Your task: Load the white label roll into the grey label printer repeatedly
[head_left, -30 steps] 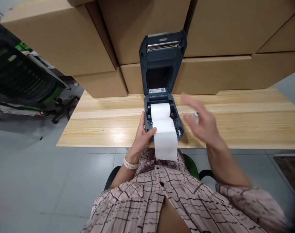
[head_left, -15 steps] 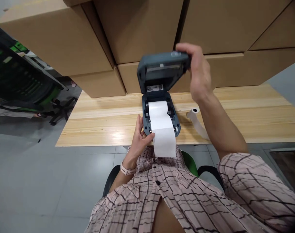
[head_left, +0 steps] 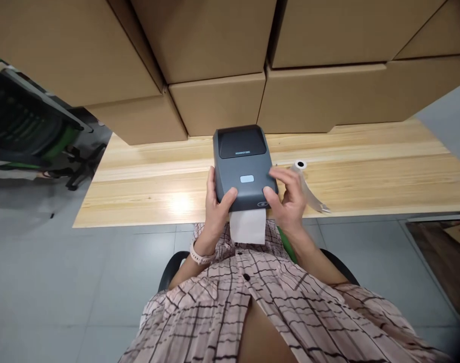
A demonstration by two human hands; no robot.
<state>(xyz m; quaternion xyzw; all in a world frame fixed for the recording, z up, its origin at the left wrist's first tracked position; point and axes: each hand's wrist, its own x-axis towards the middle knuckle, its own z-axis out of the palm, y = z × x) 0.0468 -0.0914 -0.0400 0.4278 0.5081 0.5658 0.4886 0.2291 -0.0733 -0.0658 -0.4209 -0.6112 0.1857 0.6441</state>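
A dark grey label printer (head_left: 245, 164) stands on the wooden table with its lid down. White label paper (head_left: 248, 227) hangs out of its front, past the table edge. My left hand (head_left: 216, 209) grips the printer's left side, its thumb on the front of the lid. At the right front corner, my right hand (head_left: 290, 201) has its thumb and fingers apart, the thumb touching the lid and the fingertips at its right edge. Just right of that hand lies a small paper roll (head_left: 301, 165) with a loose strip trailing towards the front. The paper inside the printer is hidden.
Large cardboard boxes (head_left: 218, 106) are stacked along the back of the wooden table (head_left: 146, 186). A dark office chair (head_left: 25, 121) with green parts stands at the left. My lap is close under the table's front edge.
The printer's lid has gone from raised to down, hiding the roll inside. My right hand has come down from the lid's raised edge to its front corner. My left thumb now rests on the lid.
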